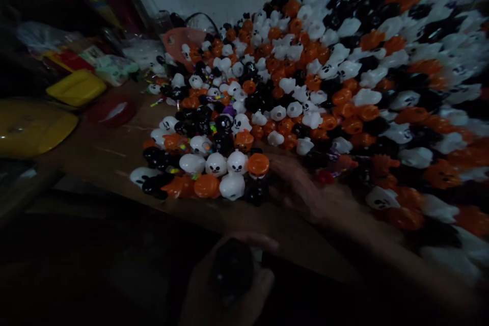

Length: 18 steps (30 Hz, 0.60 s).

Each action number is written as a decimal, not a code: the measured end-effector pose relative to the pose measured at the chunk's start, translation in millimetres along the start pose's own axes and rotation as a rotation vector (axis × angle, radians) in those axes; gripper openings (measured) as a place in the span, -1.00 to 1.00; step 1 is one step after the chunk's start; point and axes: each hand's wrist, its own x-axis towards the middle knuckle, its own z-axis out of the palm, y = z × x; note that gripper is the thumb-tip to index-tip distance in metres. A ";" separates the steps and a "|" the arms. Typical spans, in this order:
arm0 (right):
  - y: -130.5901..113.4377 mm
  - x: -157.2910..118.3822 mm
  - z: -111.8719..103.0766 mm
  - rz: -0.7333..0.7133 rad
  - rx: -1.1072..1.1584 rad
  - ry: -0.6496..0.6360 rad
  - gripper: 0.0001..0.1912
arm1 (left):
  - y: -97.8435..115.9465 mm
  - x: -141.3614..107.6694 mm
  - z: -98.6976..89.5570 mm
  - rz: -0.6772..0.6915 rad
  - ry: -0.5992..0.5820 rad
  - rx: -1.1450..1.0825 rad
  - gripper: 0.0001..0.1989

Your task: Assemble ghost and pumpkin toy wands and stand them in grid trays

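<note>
At the bottom, my left hand [260, 285] is closed around a glossy black round plastic piece [232, 271], thumb and fingers about its sides. My right hand [301, 188] reaches in from the right over the table edge. Its fingers are blurred, and they are close beside an orange pumpkin piece [259, 164] and a black piece [256, 189] at the end of a row. In that row stand white skull-faced pieces [237, 163], a plain white one [232, 186] and an orange one [207, 186]. Whether the right fingers touch anything cannot be made out.
A large heap of white, orange and black Halloween figures [294, 86] covers the table's right and back. An orange basket [179, 43] lies tilted behind. To the left are a red dish [112, 111], a yellow container [76, 88] and a yellow rounded object [34, 127]. The brown tabletop [95, 155] ends in front.
</note>
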 end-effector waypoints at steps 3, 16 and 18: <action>-22.3 -18.6 -30.7 0.109 -0.110 0.046 -0.77 | 10.6 -16.8 21.0 -0.221 -0.120 -0.250 -0.78; -94.1 -89.7 -21.7 0.411 0.204 -0.129 -0.85 | 20.0 -9.1 78.7 -0.148 -0.043 -0.424 -0.74; -88.8 -89.9 -23.7 0.428 0.246 -0.097 -0.79 | 21.4 -7.9 78.3 -0.139 -0.064 -0.382 -0.63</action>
